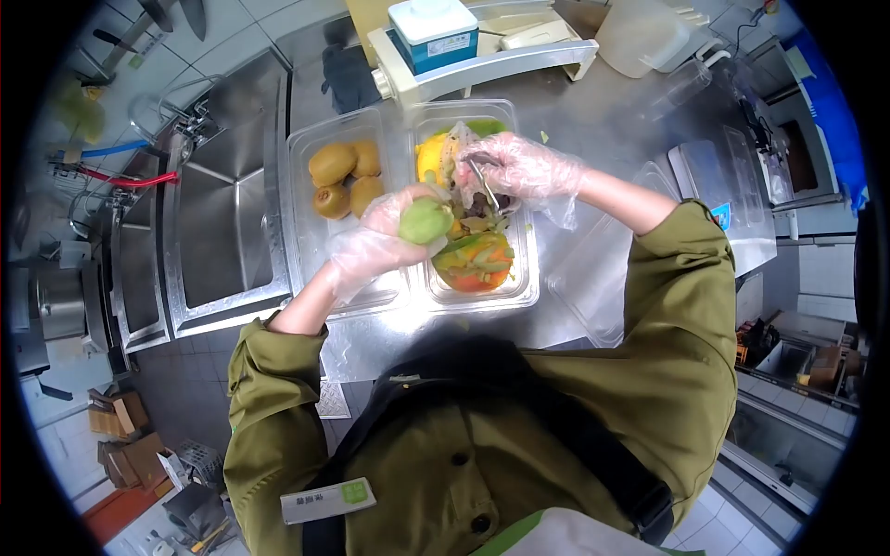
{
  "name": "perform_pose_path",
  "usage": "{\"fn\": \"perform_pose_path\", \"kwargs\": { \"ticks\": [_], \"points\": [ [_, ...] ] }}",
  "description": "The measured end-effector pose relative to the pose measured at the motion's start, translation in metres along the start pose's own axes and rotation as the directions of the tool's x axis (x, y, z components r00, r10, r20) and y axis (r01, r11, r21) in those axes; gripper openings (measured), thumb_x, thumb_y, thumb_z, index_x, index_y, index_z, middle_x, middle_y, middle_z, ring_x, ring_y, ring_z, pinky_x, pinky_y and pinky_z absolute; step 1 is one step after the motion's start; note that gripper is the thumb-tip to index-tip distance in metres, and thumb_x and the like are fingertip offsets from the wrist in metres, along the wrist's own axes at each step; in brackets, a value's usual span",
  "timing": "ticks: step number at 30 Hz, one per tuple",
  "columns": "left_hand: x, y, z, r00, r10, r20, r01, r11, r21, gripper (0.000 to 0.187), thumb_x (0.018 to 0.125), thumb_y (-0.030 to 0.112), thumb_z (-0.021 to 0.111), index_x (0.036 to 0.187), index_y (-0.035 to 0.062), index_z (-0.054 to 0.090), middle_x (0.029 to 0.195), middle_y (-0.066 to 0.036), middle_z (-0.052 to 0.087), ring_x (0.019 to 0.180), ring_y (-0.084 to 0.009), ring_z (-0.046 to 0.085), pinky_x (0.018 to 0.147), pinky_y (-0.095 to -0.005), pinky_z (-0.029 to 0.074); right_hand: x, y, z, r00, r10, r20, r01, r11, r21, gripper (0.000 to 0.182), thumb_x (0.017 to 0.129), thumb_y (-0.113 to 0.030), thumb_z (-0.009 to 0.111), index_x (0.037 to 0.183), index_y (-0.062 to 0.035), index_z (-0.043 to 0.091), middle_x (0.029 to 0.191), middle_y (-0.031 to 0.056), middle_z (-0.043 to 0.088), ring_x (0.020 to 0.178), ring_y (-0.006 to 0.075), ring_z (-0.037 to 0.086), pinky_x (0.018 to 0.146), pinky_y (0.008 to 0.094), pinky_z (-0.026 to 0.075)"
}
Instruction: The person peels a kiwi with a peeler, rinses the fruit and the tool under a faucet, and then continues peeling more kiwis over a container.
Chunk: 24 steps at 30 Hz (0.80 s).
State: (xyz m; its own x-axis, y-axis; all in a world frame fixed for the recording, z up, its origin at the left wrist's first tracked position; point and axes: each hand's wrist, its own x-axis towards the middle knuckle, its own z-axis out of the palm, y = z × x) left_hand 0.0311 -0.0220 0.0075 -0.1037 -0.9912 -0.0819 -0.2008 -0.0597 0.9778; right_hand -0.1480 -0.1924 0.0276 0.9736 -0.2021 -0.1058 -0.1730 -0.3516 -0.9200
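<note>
My left hand (378, 239), in a clear plastic glove, is closed around a peeled green kiwi (425, 221). My right hand (519, 165), also gloved, grips a metal peeler (489, 188) just to the right of the fruit; its blade is small and partly hidden by my fingers. Both hands are over a clear container (530, 278) with fruit peels (475, 261) in green, yellow and orange. Beside it on the left, a second clear container (306, 139) holds several unpeeled brown kiwis (332, 165).
A steel sink (222, 222) with a faucet lies left of the counter. A cream-coloured stand (491, 74) carrying a teal-and-white box (434, 37) is at the back. Clear jugs (640, 37) stand back right. A clear lid (593, 287) lies on the counter near my right arm.
</note>
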Motion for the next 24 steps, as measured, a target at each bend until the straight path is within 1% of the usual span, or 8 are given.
{"fn": "perform_pose_path", "kwargs": {
  "ticks": [3,5,7,8,11,17,20,24],
  "points": [
    [-0.002,-0.008,0.001,0.973,0.178,-0.149,-0.117,0.93,0.347,0.044,0.069,0.01,0.073,0.108,0.0112,0.053,0.102,-0.008,0.06,0.093,-0.0215,0.06,0.081,-0.0327,0.047,0.0,-0.009,0.006,0.996,0.087,0.022,-0.083,0.988,-0.133,0.021,0.086,-0.011,0.048,0.099,-0.0006,0.06,0.082,0.0055,0.06,0.076,0.013,0.053,0.075,0.0275,0.046],
    [0.0,-0.004,0.003,0.909,0.379,-0.173,-0.174,0.723,0.669,0.042,0.068,0.01,0.072,0.107,0.0112,0.053,0.101,-0.01,0.06,0.09,-0.0282,0.06,0.078,-0.0364,0.049,0.001,-0.003,0.011,0.991,0.129,0.031,-0.129,0.992,-0.005,0.025,0.089,-0.021,0.052,0.099,-0.0008,0.062,0.082,0.0042,0.061,0.076,0.0127,0.053,0.072,0.0276,0.046],
    [0.005,0.006,0.005,0.901,0.395,-0.181,-0.165,0.696,0.699,0.046,0.066,0.013,0.076,0.105,0.0086,0.054,0.098,-0.01,0.06,0.088,-0.0302,0.059,0.074,-0.0367,0.048,0.001,-0.009,0.013,0.983,0.176,0.057,-0.181,0.978,0.105,0.028,0.09,-0.027,0.054,0.1,-0.0025,0.064,0.081,0.0042,0.061,0.071,0.0103,0.053,0.067,0.0259,0.045],
    [0.007,0.01,0.005,0.896,0.403,-0.186,-0.158,0.682,0.714,0.047,0.064,0.015,0.078,0.105,0.0072,0.054,0.096,-0.011,0.059,0.087,-0.0313,0.059,0.073,-0.0368,0.048,0.01,0.028,0.023,1.0,0.016,0.01,-0.018,0.976,0.218,0.03,0.089,-0.034,0.057,0.098,-0.0061,0.065,0.07,0.0023,0.059,0.058,0.0059,0.048,0.05,0.023,0.039],
    [0.01,-0.001,0.004,0.85,0.518,-0.095,-0.199,0.484,0.852,0.041,0.069,0.014,0.07,0.106,0.0103,0.052,0.089,-0.008,0.059,0.077,-0.0302,0.06,0.059,-0.0397,0.049,0.004,0.004,0.025,0.924,0.363,0.123,-0.368,0.75,0.549,0.023,0.09,-0.03,0.056,0.092,-0.0087,0.064,0.06,0.0019,0.053,0.047,0.0051,0.041,0.041,0.0219,0.029],
    [0.006,0.006,0.014,0.82,0.571,-0.048,-0.181,0.338,0.924,0.044,0.068,0.021,0.071,0.107,0.0102,0.052,0.086,-0.009,0.055,0.07,-0.0288,0.058,0.055,-0.0393,0.049,0.004,0.0,0.029,0.9,0.318,0.297,-0.432,0.574,0.695,0.023,0.092,-0.025,0.051,0.075,-0.0092,0.052,0.053,0.0024,0.047,0.042,0.0096,0.039,0.039,0.0228,0.027],
    [0.004,0.01,0.014,0.887,0.46,-0.032,-0.125,0.307,0.944,0.049,0.066,0.022,0.073,0.108,0.0105,0.052,0.093,-0.01,0.056,0.073,-0.0289,0.058,0.056,-0.0386,0.05,0.005,0.011,0.037,0.939,0.204,0.277,-0.34,0.671,0.659,0.025,0.093,-0.028,0.049,0.078,-0.0085,0.051,0.052,0.002,0.047,0.042,0.01,0.039,0.039,0.0233,0.027],
    [0.002,0.002,0.011,0.83,0.554,-0.064,-0.198,0.4,0.895,0.057,0.06,0.019,0.077,0.111,0.009,0.052,0.102,-0.012,0.058,0.081,-0.0301,0.058,0.063,-0.0388,0.05,0.004,0.019,0.055,0.957,0.189,0.222,-0.291,0.609,0.738,0.031,0.093,-0.034,0.049,0.077,-0.007,0.054,0.053,0.004,0.049,0.041,0.0102,0.04,0.038,0.023,0.03]
  ]
}}
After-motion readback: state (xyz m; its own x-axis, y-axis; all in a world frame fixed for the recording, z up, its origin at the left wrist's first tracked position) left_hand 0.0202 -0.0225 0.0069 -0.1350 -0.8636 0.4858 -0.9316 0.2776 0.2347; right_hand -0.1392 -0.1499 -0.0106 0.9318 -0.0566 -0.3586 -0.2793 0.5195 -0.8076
